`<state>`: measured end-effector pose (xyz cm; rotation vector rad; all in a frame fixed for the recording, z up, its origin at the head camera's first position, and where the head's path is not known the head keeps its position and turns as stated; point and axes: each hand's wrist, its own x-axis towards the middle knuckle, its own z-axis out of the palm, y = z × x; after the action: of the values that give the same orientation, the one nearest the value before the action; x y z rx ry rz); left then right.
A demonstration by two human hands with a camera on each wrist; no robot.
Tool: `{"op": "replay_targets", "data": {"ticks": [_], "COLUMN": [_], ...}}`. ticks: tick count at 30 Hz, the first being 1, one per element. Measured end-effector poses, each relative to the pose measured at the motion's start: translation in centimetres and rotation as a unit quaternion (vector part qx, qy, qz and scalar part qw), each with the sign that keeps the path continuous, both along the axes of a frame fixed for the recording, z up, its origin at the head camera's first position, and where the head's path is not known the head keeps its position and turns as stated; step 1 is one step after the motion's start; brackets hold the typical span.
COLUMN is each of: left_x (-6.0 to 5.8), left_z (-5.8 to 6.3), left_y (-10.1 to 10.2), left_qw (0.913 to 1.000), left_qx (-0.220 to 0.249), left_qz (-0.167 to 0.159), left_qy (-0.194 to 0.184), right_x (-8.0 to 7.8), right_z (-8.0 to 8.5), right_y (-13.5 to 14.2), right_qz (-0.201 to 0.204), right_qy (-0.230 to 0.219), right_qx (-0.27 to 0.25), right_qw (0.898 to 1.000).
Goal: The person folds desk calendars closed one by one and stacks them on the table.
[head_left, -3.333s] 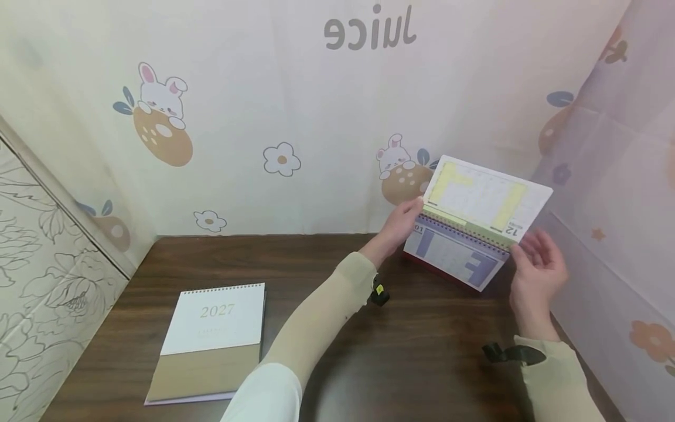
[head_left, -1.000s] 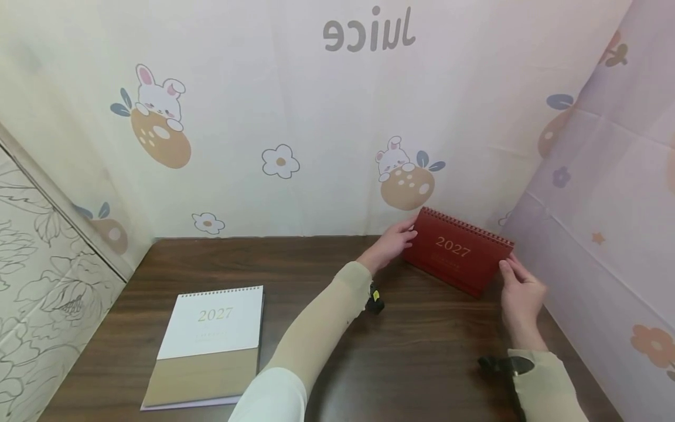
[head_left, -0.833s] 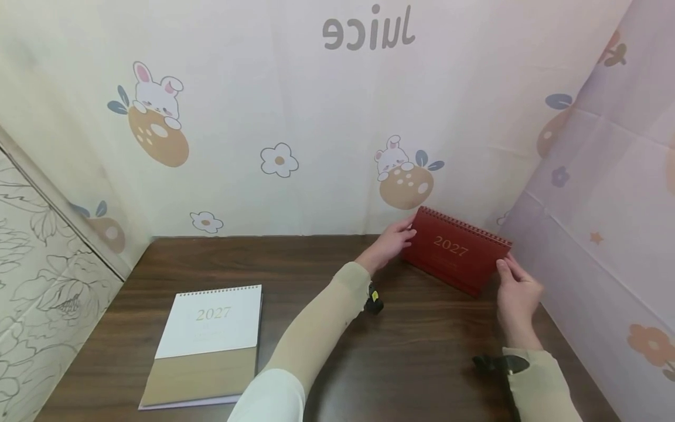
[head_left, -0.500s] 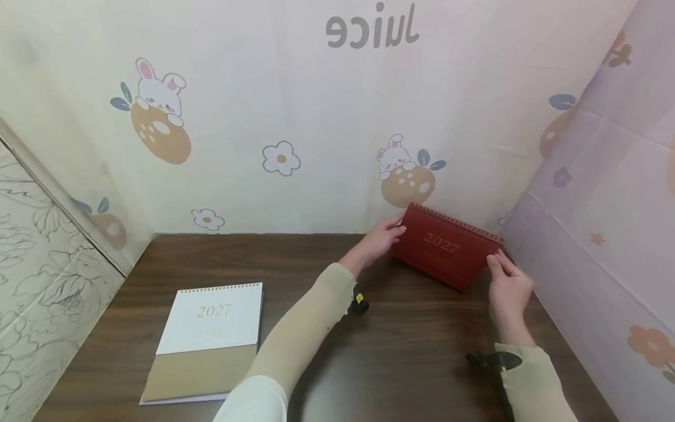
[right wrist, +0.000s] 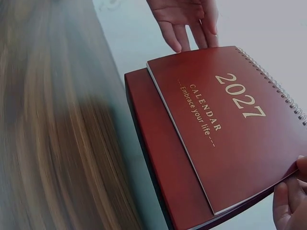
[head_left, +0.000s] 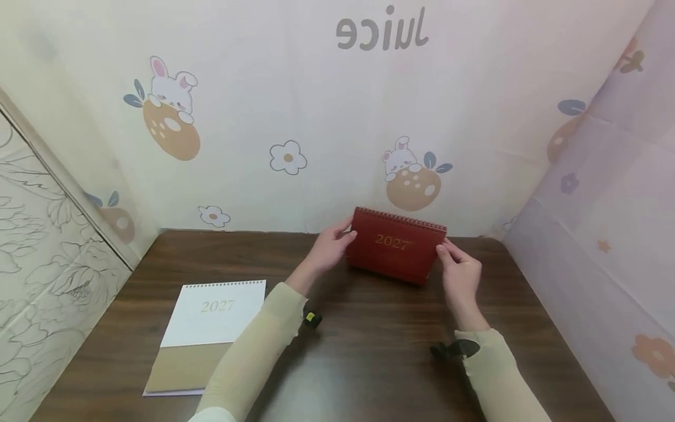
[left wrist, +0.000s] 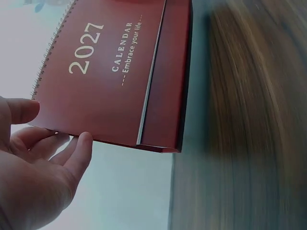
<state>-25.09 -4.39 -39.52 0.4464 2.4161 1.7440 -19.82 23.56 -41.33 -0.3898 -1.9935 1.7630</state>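
Observation:
A red 2027 desk calendar point(head_left: 392, 258) with a coil binding along its top stands tilted at the back of the table, its closed cover facing me. My left hand point(head_left: 328, 249) holds its left side; in the left wrist view the thumb is by the coil corner and the fingers lie along the side edge of the calendar point(left wrist: 110, 100). On the opposite side my right hand point(head_left: 461, 272) pinches the upper right edge, thumb in front and fingers behind. The right wrist view shows both hands at either end of the calendar point(right wrist: 216, 143).
A second desk calendar point(head_left: 211, 322), white over tan and marked 2027, lies at the left of the dark wooden table point(head_left: 379, 357), partly covered by my left sleeve. A printed curtain point(head_left: 337, 105) closes off the back, with another along the right side.
Earlier the red calendar's pages were flipped up; they are now down under the red cover. Both hands have since carried it left from the right corner, turning it more toward me.

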Motion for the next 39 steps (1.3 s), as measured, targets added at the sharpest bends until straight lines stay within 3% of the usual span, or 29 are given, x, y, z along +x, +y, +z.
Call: {"op": "replay_targets", "data": {"ticks": [9, 16, 23, 27, 31, 35, 39], "left_x": [2.6, 4.5, 4.8, 4.3, 3.3, 2.3, 1.5], "left_z": [0.2, -0.1, -1.9, -2.0, -1.1, -0.5, -0.9], "left_y": [-6.1, -8.8, -9.6, -9.7, -10.1, -10.5, -10.7], "left_qw": [0.9992, 0.998, 0.996, 0.9912, 0.9741, 0.9551, 0.9586], "left_qx": [-0.008, -0.013, -0.03, -0.071, -0.175, -0.252, -0.254], "left_qz": [0.04, 0.061, 0.072, 0.077, 0.072, 0.043, 0.011], "left_qy": [0.004, 0.004, 0.044, 0.081, 0.124, 0.15, 0.127], "right_x": [-0.7, -1.0, -1.3, -1.5, -1.8, -2.0, -2.1], "right_z": [-0.2, -1.1, -2.6, -2.7, -2.6, -2.8, -3.1], "right_y": [-4.7, -7.1, -7.3, -6.7, -5.7, -4.7, -4.0], "right_qz": [0.081, 0.105, 0.137, 0.157, 0.186, 0.234, 0.284], "right_qy": [0.003, 0.013, 0.022, 0.033, 0.022, -0.003, -0.034], "right_qx": [0.026, 0.033, 0.056, 0.088, 0.159, 0.221, 0.262], "right_qw": [0.996, 0.994, 0.989, 0.983, 0.969, 0.947, 0.922]}}
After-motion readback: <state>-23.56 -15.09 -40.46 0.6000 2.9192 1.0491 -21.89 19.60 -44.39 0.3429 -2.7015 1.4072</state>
